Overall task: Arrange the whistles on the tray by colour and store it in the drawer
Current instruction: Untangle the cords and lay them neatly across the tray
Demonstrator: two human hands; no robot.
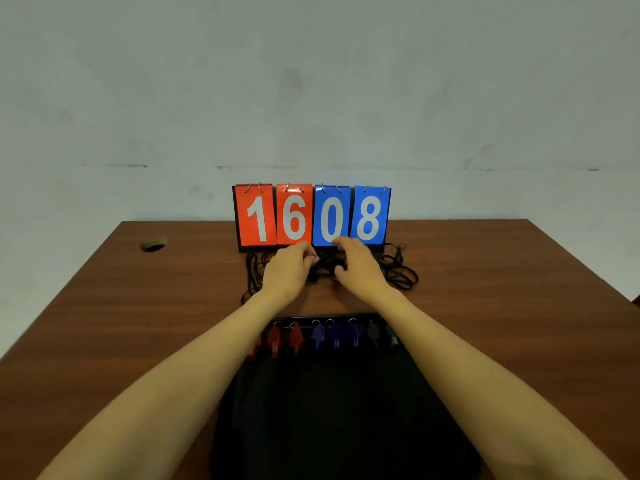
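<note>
Just in front of the scoreboard [311, 216], the left hand [289, 268] and right hand [360, 266] sit close together on the table [138, 306], fingers curled into a tangle of lanyard cords [398, 271] and gripping them. Further from the scoreboard, towards the person, lies the black tray [329, 410]; along its scoreboard-side edge run red whistles [275, 337], blue whistles [336, 336] and dark whistles [372, 332], left to right

Tray [346, 410] near, scoreboard [311, 216] far, on the bench [485, 289].
Whistles [318, 336] line the tray's far edge; cords [394, 271] lie between tray and scoreboard.
</note>
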